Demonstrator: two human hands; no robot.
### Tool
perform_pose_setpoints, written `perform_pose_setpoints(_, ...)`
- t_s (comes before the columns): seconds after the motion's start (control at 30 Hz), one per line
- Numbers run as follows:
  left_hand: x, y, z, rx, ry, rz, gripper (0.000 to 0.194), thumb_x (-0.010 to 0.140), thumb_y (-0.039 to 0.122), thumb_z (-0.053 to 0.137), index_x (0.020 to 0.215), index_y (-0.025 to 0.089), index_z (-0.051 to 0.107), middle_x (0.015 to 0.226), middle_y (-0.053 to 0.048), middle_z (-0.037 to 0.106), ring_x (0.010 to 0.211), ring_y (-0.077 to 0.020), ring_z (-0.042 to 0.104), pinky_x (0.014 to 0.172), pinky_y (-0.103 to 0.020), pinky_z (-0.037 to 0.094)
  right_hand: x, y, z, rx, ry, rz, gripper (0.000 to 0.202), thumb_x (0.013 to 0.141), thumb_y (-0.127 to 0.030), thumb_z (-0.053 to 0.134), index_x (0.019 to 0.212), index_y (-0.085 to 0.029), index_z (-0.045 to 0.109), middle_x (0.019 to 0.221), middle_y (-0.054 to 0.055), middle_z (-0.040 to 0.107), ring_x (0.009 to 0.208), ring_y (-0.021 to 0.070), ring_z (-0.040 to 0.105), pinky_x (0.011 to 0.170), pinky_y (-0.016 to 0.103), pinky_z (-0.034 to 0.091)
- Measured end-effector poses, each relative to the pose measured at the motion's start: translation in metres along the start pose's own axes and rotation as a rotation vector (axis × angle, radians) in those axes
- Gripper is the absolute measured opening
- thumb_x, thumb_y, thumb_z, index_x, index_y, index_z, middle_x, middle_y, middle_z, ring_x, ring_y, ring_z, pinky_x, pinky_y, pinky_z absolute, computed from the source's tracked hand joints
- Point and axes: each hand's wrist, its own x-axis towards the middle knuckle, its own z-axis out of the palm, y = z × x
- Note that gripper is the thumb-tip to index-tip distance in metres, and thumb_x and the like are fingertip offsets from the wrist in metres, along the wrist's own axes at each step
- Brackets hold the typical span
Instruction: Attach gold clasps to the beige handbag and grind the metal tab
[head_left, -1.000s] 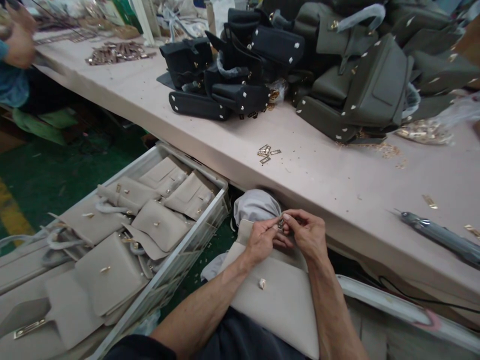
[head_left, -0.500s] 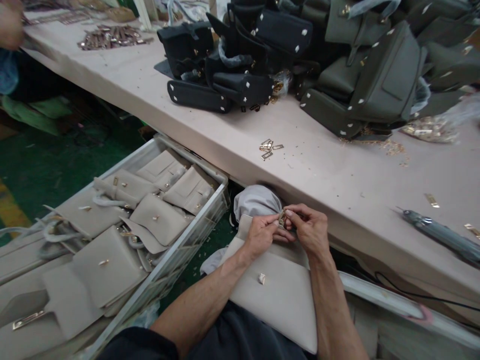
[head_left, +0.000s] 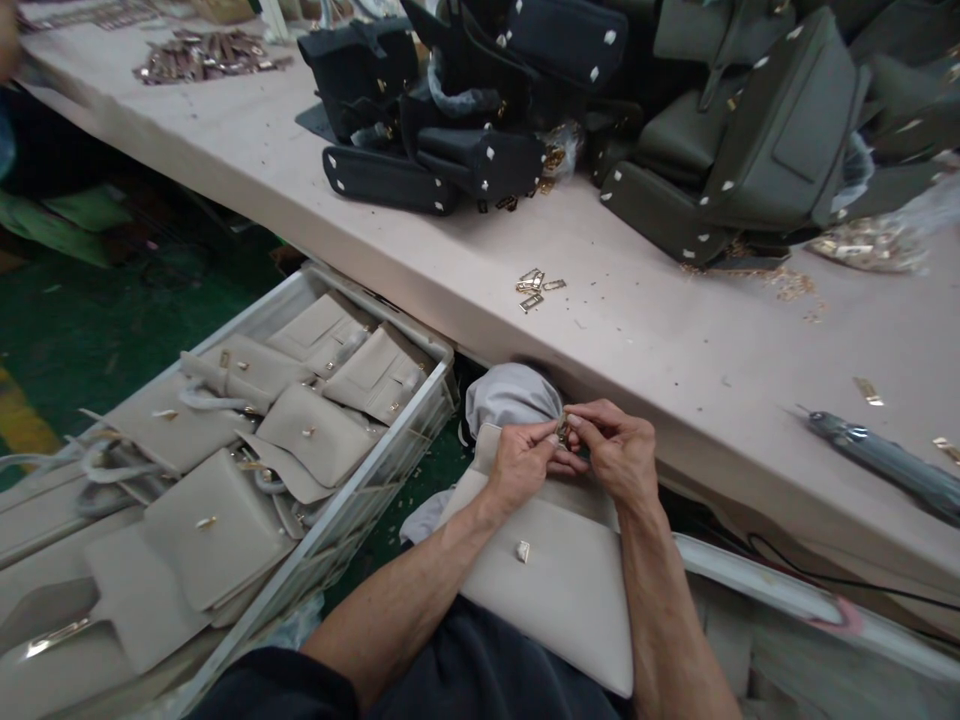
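A beige handbag (head_left: 562, 600) lies across my lap, with a small metal clasp (head_left: 523, 551) on its face. Over the far edge of the bag my left hand (head_left: 523, 462) and my right hand (head_left: 619, 450) meet, fingertips pinched together. Between them is a small gold-coloured metal fitting (head_left: 562, 430), mostly covered by the fingers. Whether this fitting is joined to the bag cannot be made out. Just beyond the hands is a grey cloth-covered shape (head_left: 512, 395).
A white crate (head_left: 375, 490) of beige handbags stands on my left. On the table (head_left: 420, 270) are dark handbags (head_left: 397, 180), olive handbags (head_left: 780, 140), loose gold frames (head_left: 532, 288) and a grey pen-shaped power screwdriver (head_left: 885, 465). Another crate edge (head_left: 795, 590) runs along my right.
The view has tilted slightly, so the table's things sit a little differently. Both hands keep their pinch on the fitting, with only slight finger movement. The handbag stays on my lap.
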Motion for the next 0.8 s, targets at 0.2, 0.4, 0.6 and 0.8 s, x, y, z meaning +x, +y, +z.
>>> perform_pose_setpoints(0.2,0.0005,-0.002,0.0022,0.033,0.018,0.039,0.046,0.09,0.038,0.071,0.122,0.005,0.075,0.099,-0.015,0.076,0.07,-0.0234,0.079,0.063,-0.028,0.067,-0.0054,0.0012,0.0005,-0.049,0.078,0.041,0.023,0.086,-0.038,0.085,0.098,-0.018,0.083,0.088,0.006,0.072,0.071,0.0205,0.067,0.061,0.029,0.054)
perform_pose_setpoints(0.4,0.0011,-0.0062,0.0051,0.079,0.057,0.073,0.046,0.093,0.036,0.066,0.126,0.004,0.073,0.078,-0.011,0.076,0.064,-0.0215,0.077,0.06,-0.025,0.065,-0.0093,0.0048,-0.0047,-0.12,0.017,-0.03,0.019,0.089,-0.033,0.081,0.104,-0.022,0.082,0.095,0.004,0.072,0.083,0.0199,0.067,0.074,0.03,0.053)
perform_pose_setpoints(0.6,0.0005,-0.0099,0.0042,0.098,0.056,0.093,0.046,0.095,0.034,0.062,0.128,0.004,0.072,0.078,-0.011,0.077,0.067,-0.0218,0.078,0.061,-0.025,0.065,-0.0106,0.0008,-0.0044,-0.128,0.033,-0.023,0.022,0.088,-0.037,0.081,0.102,-0.02,0.082,0.096,0.006,0.073,0.086,0.0234,0.069,0.075,0.033,0.054)
perform_pose_setpoints(0.8,0.001,-0.0092,0.003,0.093,0.037,0.097,0.048,0.096,0.04,0.065,0.127,0.004,0.072,0.077,-0.01,0.076,0.066,-0.0216,0.077,0.063,-0.027,0.065,-0.0094,0.0005,-0.0009,-0.166,0.047,-0.018,0.024,0.087,-0.04,0.08,0.101,-0.021,0.082,0.095,0.006,0.074,0.086,0.0242,0.069,0.073,0.033,0.055)
